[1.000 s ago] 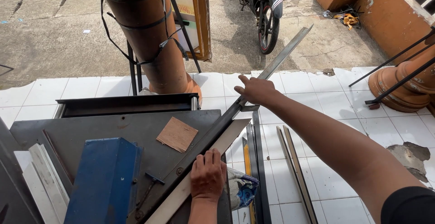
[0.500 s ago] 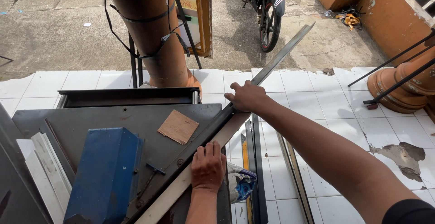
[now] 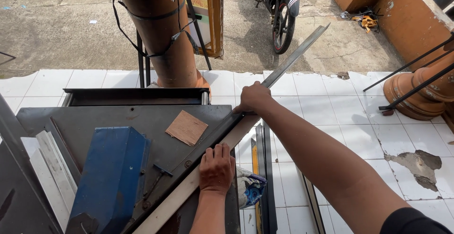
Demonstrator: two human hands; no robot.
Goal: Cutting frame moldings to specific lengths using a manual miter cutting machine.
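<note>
- On a grey metal worktable [image 3: 94, 120] at the edge of a white-tiled porch [image 3: 331, 115], a person steadies a long pale metal strip [image 3: 208, 167] that runs slantwise from the table's near edge, out over its right side and on above the tiles, its far end [image 3: 302, 44] pointing towards the street.
- Left hand [image 3: 216, 167]: laid palm-down on the strip near the table's front corner, fingers together and pressing it flat rather than wrapped round it.
- Right hand [image 3: 253, 99]: arm stretched forward, fingers curled over the strip where it leaves the table; it appears to grip the strip, though the fingertips are hidden underneath.
- Judged from this, the strip is being lined up and held against the dark guide bar [image 3: 198, 144] beside it, with positioning not yet finished.
- A next adjustment would seem to call for both hands keeping even pressure, since the long overhanging end could swing or sag.
- Also on the table: a blue metal box [image 3: 111, 177], a small brown card square [image 3: 187, 127] lying apart from the strip, and pale offcuts [image 3: 52, 167] at the left.
- Beyond: a brown pillar [image 3: 161, 30] bound with black cord, and a parked motorbike [image 3: 281, 7] on the concrete.
</note>
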